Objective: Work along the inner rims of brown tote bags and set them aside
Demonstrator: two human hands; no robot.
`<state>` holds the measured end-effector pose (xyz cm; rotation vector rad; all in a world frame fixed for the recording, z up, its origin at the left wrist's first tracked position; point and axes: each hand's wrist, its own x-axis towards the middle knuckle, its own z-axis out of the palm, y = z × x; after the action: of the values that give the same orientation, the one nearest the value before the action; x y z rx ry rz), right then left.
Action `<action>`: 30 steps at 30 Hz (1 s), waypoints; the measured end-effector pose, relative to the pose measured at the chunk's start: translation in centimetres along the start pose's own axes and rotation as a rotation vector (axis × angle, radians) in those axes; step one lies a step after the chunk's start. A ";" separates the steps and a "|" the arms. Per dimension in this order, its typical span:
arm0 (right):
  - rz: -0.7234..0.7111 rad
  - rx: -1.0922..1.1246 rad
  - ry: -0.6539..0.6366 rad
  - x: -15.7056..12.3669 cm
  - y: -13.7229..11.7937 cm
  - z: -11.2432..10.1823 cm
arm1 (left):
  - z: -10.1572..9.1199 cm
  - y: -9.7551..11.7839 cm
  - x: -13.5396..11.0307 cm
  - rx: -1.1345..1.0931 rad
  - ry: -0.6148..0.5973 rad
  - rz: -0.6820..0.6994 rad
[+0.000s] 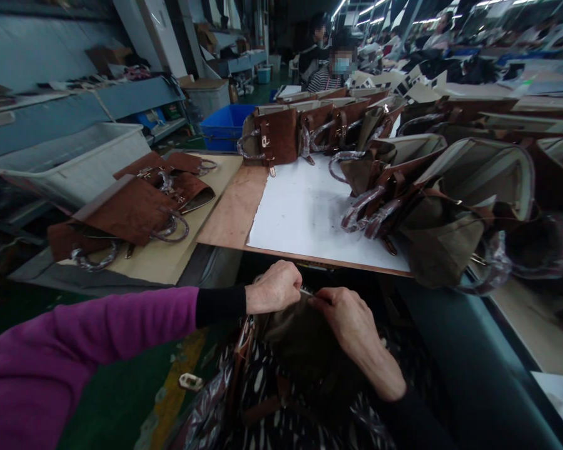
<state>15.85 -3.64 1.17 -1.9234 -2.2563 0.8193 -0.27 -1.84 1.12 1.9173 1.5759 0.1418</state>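
On my lap lies a handbag (309, 344) with an olive-brown fabric part uppermost and brown straps below. My left hand (274, 289) is closed on the bag's top edge, the thumb and fingers pinched together. A short way to the right, my right hand (356, 328) pinches the same edge. Between the two hands a thin pale strip of the edge shows. Plastic-wrapped handles hang at the bag's lower left, near a gold-coloured metal tag (191, 381). The bag's underside is hidden, and its lower parts are dark.
Ahead stands a table with a white sheet (304, 206) and several brown handbags (281, 134) along its back and right. More brown bags (131, 209) lie on a board at left. Beyond are a grey bin (89, 150), a blue crate (228, 125) and a masked person (331, 75).
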 end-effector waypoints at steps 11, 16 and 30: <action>-0.025 0.130 -0.086 0.8 0.0 0.2 | -0.6 -1.7 -1.1 0.029 -0.005 0.096; -0.032 0.143 -0.069 1.0 0.3 0.2 | -1.3 -3.1 -1.9 -0.004 0.027 0.152; -0.074 0.014 0.025 0.9 0.2 1.5 | -0.8 -3.4 -1.6 -0.015 0.101 0.197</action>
<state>15.29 -3.28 -0.48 -1.8219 -2.2852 0.7950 -4.00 -2.75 0.45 2.0801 1.4416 0.3383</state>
